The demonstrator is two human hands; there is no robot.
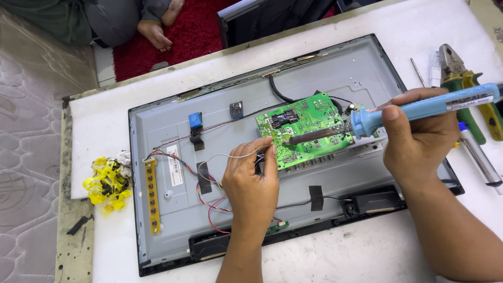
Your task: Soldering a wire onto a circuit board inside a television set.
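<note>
A flat screen panel (167, 131) lies face down on a white table, its grey metal back showing. A green circuit board (314, 118) sits on its right half. My right hand (414, 136) grips a blue-handled soldering iron (429, 107), whose dark tip rests on the board near its left part. My left hand (251, 181) pinches a thin whitish wire (230, 155) at the board's left edge, close to the iron's tip. Red, blue and black wires (209, 209) run under my left wrist.
A yellow button strip (152, 194) sits along the panel's left side. Crumpled yellow scraps (107, 183) lie off its left edge. Green-handled pliers (461, 78) and a pen-like tool (479, 157) lie at the right. Another person sits on a red rug (194, 31) beyond the table.
</note>
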